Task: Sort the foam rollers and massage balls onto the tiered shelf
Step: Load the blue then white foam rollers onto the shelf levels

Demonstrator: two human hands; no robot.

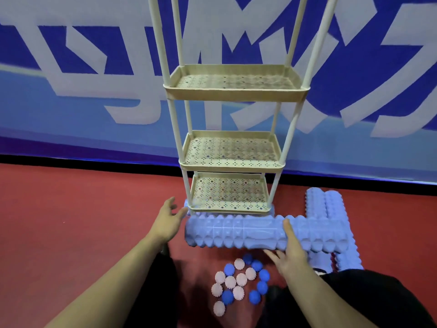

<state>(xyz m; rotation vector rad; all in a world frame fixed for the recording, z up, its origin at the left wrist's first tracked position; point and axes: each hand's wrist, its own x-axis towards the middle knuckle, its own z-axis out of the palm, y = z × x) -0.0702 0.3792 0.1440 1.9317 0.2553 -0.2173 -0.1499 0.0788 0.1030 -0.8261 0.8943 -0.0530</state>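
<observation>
- Lowest centre of the frame: a cluster of spiky massage balls [240,284] lies on the red floor [71,221], pale pink ones mostly to the left, blue ones mostly to the right, many touching one another; one pink ball [219,308] sits slightly apart at the bottom
- Lower corners: two bare forearms rise from the bottom edge, with dark clothing visible beside each
- Centre right: the right hand [289,253] grips a light blue ridged foam roller [257,234], thumb laid over its top surface and fingers curled beneath; the roller lies horizontal across the middle of the frame, just in front of the shelf's lowest tier
- Centre left: the left hand [169,221] is spread with fingers wide and holds nothing, its fingertips just beside the roller's left end
- Right of centre: two further blue foam rollers [331,204] lie side by side on the floor, running away from the viewer and partly hidden behind the held roller
- Centre, beyond the hands: a beige tiered shelf [233,165] stands upright, three perforated trays in view on pale posts, nothing resting on them
- Upper background: a blue banner [71,79] with large pale characters, edged below by a black strip
</observation>
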